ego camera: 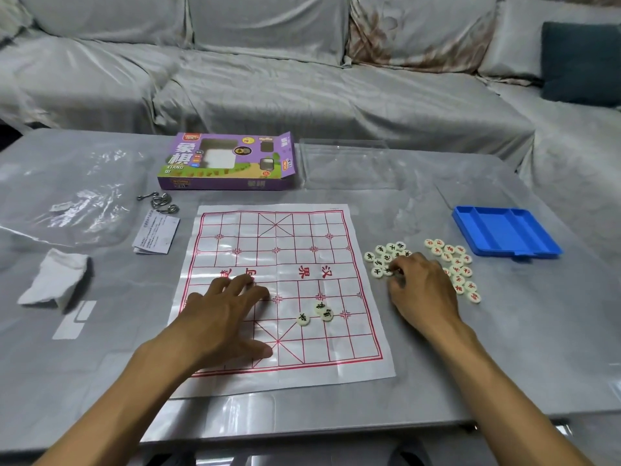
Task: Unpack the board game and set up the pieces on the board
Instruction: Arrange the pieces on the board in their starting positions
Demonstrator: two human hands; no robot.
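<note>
The left hand [223, 314] lies with fingers spread flat on the glossy paper board [285, 290], three round pieces [319, 312] just right of them, while the right hand [421, 290] hides whatever its curled fingertips pinch among loose pieces [386, 258], the empty blue tray [504, 235] beyond.

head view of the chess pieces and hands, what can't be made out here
- Right hand: covers several round white pieces; head view hides whether its curled fingers pinch one.
- Small white folded leaflet: print too small to read.
- Purple cardboard game box: contents hidden behind its glaring window.
</note>
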